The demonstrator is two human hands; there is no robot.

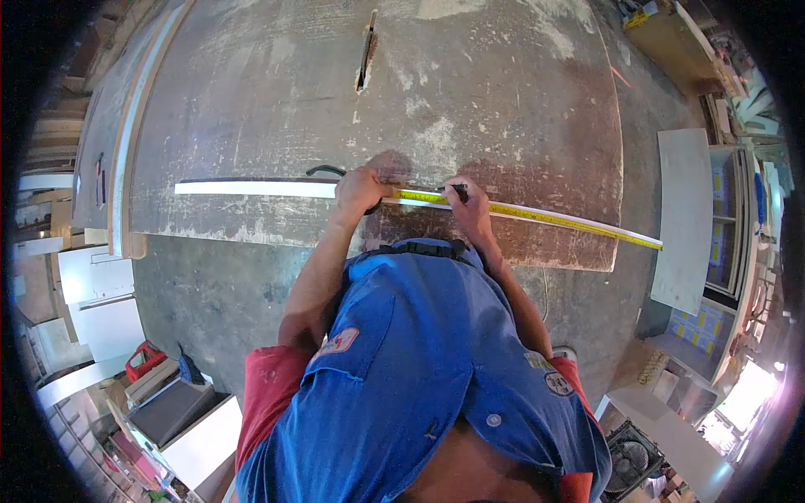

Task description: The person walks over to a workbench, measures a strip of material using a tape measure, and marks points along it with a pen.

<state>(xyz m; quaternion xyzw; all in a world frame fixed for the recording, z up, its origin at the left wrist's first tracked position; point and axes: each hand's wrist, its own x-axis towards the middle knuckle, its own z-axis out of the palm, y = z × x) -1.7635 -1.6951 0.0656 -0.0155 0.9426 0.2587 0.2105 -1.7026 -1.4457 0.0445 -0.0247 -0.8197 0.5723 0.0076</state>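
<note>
A long narrow white strip lies across the workbench near its front edge. Along its right part runs a yellow measuring tape blade, reaching past the bench's right edge to the strip's end. My left hand is closed over the strip around the tape measure, whose dark case shows only in part under the fingers. My right hand is closed at the tape and strip, with a small black object at its fingertips; its kind is unclear. Just beyond my left hand lies a curved black item.
The worn workbench has a slot toward its far side. A long wooden-edged rail runs along the left. Right of the bench stands a pale panel. Behind to the left is a white box, with a fan at lower right.
</note>
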